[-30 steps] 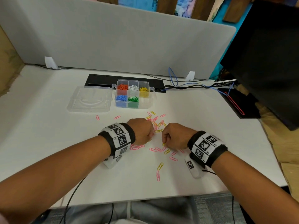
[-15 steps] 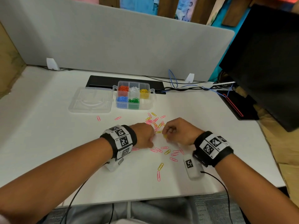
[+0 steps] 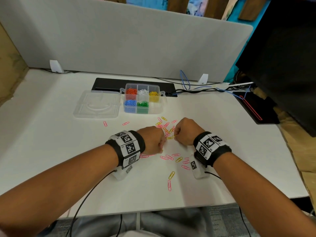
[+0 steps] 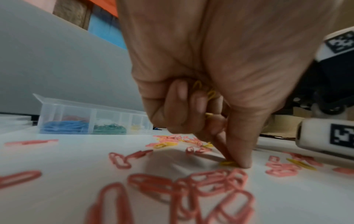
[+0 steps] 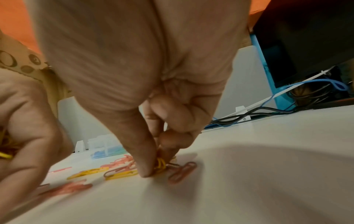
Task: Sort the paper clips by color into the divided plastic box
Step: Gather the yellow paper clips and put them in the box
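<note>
Pink and yellow paper clips lie scattered on the white desk in front of the divided plastic box, which holds orange, white, yellow, blue and green clips in separate compartments. My left hand is curled, with several yellow clips tucked in its palm, and its thumb and forefinger pinch a yellow clip on the desk. My right hand pinches yellow clips between thumb and forefinger at the desk surface, next to a pink clip.
The box's clear lid lies open to its left. A black strip and cables run along the grey partition. A dark monitor stands at the right. More clips lie near the front edge.
My right hand has moved forward, away from me, to the denser cluster of clips. My left hand stayed almost in place.
</note>
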